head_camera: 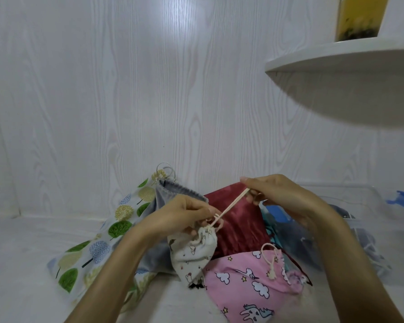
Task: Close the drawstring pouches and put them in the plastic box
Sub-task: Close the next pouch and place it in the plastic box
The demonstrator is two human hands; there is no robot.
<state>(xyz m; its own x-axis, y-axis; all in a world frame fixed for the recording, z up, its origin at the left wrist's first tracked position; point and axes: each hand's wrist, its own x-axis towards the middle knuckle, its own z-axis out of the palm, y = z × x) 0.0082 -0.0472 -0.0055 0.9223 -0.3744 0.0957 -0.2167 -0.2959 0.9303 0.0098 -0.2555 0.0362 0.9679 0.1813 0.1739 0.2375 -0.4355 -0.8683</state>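
My left hand (184, 212) pinches the gathered neck of a small white printed pouch (193, 255), which hangs below it. My right hand (278, 194) grips the pouch's cream drawstring (231, 206) and holds it taut, up and to the right. Under them lies a pile of pouches: a tree-print one (103, 241) at the left, a grey one (166, 194), a dark red one (238, 224) and a pink unicorn-print one (247, 290) at the front. The clear plastic box (359, 206) stands at the right, behind my right forearm, with grey fabric inside.
A white wood-grain wall rises close behind the pile. A white rounded shelf (336, 59) juts out at the upper right with a yellow container (362, 17) on it. A blue lid clip (401, 199) shows at the box's right edge. The surface is white.
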